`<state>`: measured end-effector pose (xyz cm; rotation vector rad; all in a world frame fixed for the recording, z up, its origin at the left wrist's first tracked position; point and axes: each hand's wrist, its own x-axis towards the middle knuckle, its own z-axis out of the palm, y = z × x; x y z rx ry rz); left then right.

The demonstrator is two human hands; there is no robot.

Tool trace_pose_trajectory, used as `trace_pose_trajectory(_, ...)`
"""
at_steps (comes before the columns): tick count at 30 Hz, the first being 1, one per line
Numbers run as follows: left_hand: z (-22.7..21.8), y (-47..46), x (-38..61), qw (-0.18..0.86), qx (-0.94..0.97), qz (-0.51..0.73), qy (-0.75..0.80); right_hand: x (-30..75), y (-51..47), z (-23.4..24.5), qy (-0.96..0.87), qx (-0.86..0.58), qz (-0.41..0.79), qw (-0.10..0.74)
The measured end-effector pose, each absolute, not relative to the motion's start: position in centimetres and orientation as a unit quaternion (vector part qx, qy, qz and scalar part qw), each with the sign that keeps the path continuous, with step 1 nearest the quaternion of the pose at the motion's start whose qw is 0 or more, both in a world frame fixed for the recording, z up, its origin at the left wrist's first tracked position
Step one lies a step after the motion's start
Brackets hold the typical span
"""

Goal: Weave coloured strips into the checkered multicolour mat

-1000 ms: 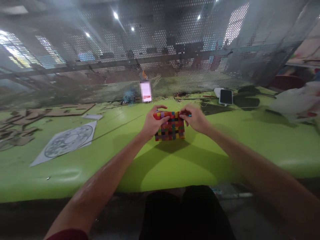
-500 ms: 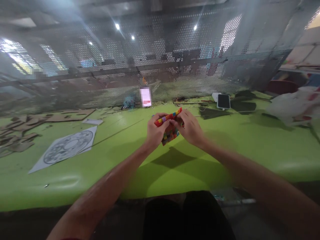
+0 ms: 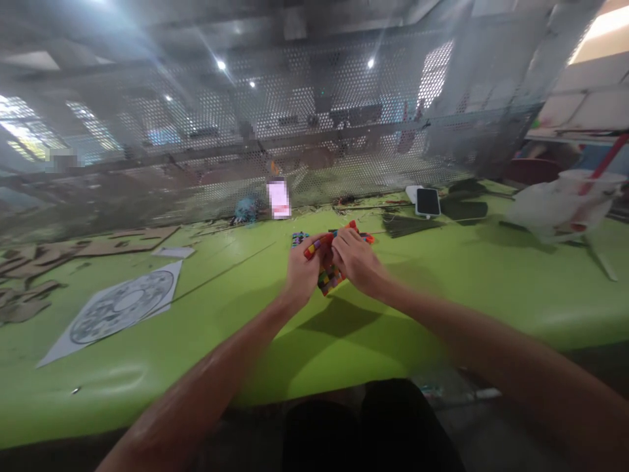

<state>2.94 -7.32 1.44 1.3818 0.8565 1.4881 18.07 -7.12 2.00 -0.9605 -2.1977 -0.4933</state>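
Observation:
Both my hands hold a small woven piece [image 3: 328, 278] of many-coloured squares above the green table [image 3: 442, 295]. My left hand [image 3: 303, 267] grips its left side, fingers curled over the top edge. My right hand [image 3: 358, 261] is closed on its right side and covers much of it. The piece is tilted, with its lower corner showing between my hands.
A printed sheet with a round pattern [image 3: 115, 307] lies at the left, with cardboard cut-outs [image 3: 29, 282] beyond it. A phone [image 3: 428, 201] and dark strips [image 3: 400, 224] lie at the back right. A perforated metal screen [image 3: 314, 131] backs the table. White plastic [image 3: 560, 206] sits far right.
The woven piece has been lifted off the table and turned from lying flat to tilted. My hands have closed in together around it.

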Motion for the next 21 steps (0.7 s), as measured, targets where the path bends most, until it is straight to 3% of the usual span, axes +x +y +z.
trace_pose_trajectory(3, 1.5, -7.3, 2.8, 0.443, 0.565, 0.603, 0.347, 17.8, -7.3, 2.0, -0.848, -0.374, -0.197, 0.32)
trace_pose_trajectory(6, 1.5, -7.0, 2.6, 0.462, 0.556, 0.598, 0.347, 18.2, -7.1, 2.4, -0.851, -0.373, -0.131, 0.347)
trace_pose_trajectory(13, 2.0, -5.5, 0.8, 0.495, 0.527, 0.575, 0.384, 23.2, -4.4, 5.7, -0.719, -0.406, 0.136, 0.548)
trace_pose_trajectory(18, 2.0, -4.7, -0.2, 0.524, 0.53, 0.555, 0.37, 24.5, -3.5, 5.9, -0.75, -0.413, 0.334, 0.394)
trace_pose_trajectory(21, 1.8, -4.6, -0.3, 0.525, 0.542, 0.546, 0.364, 23.9, -3.7, 5.1, -0.735, -0.428, 0.367, 0.376)
